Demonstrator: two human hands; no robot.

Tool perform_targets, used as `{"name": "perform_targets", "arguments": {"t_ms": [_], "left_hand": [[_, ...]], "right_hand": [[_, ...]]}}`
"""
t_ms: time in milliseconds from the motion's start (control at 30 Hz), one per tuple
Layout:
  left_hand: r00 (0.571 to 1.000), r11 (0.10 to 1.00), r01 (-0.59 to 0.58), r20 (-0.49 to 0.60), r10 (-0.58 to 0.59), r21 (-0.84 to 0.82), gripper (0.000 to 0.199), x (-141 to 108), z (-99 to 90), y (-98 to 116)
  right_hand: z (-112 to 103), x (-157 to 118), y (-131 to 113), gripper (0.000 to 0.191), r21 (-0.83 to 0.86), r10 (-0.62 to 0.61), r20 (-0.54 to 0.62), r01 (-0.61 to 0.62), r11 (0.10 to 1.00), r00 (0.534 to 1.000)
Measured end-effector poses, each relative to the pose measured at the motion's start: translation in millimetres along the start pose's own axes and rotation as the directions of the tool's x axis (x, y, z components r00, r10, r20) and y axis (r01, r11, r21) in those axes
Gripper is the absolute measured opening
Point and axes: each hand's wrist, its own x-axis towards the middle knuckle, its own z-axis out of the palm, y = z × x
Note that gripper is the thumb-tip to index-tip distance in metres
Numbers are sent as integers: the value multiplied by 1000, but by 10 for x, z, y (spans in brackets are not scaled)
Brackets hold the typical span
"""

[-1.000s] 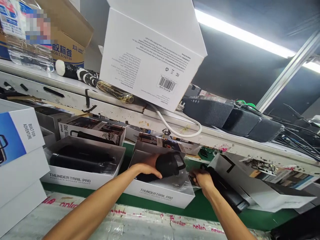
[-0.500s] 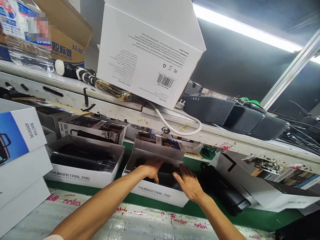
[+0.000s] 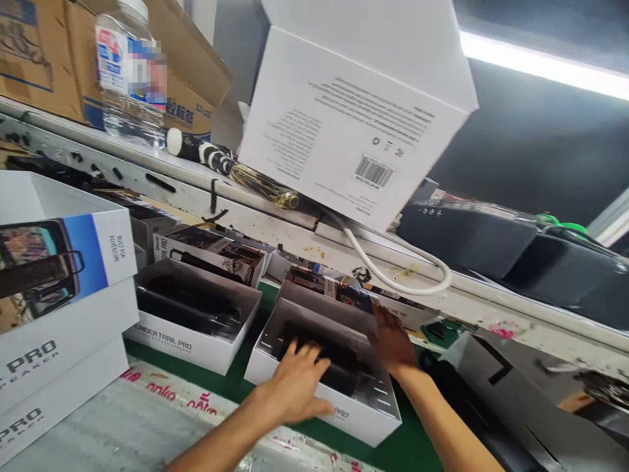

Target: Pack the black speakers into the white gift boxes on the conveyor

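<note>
At lower centre, a black speaker [image 3: 324,364] lies in an open white box [image 3: 363,419] on the green worktop [image 3: 246,387], the left hand [image 3: 295,387] spread flat on it, the right hand [image 3: 393,341] open at the box's far right corner.

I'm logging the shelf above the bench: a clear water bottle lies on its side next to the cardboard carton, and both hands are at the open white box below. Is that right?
Not quite. In the head view the water bottle stands upright in front of the cardboard carton, not on its side. The rest holds: the left hand and right hand are both at the open white box.
</note>
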Motion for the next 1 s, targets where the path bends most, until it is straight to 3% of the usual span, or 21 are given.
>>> {"name": "perform_targets", "arguments": {"t_ms": [67, 167, 333, 467, 633, 767, 833, 900, 967, 1000], "left_hand": [[999, 998, 30, 29, -32, 50, 82, -109, 133, 20], [995, 991, 100, 8, -101, 89, 64, -131, 247, 26], [992, 986, 125, 11, -127, 108, 39, 1, 290, -9], [991, 984, 134, -7, -134, 114, 32, 101, 350, 9], [980, 977, 143, -161, -117, 158, 23, 106, 382, 4], [950, 995, 16, -312, 17, 103, 37, 70, 420, -96], [911, 997, -56, -411, 32, -46, 41, 30, 326, -46], [883, 950, -103, -467, -49, -295, 37, -63, 68, 142], [902, 792, -173, -417, -111, -586, 39, -227, -341, 427], [921, 661, -249, -385, -65, -708, 43, -332, -570, 570]], "right_hand": [[1, 235, -101, 65, -29, 1, -8, -1, 1000, 1000], [73, 465, -286, 62, -52, 12, 13, -11, 999, 1000], [183, 625, -454, 57, -68, -2, -7, 2, 998, 1000], [169, 689, -423, 58, -73, -58, 3, 58, 996, 998], [121, 731, -377, 53, -47, -84, 37, 86, 995, 996], [48, 631, -390, 61, -5, -63, 27, 63, 998, 998], [-8, 519, -359, 63, 14, -52, 14, 52, 999, 999], [-69, 368, -280, 59, 24, -46, 5, 46, 999, 999], [-127, 184, -154, 52, 25, -33, 7, 33, 999, 999], [-155, 83, -78, 48, 21, -27, 15, 27, 999, 1000]]}}
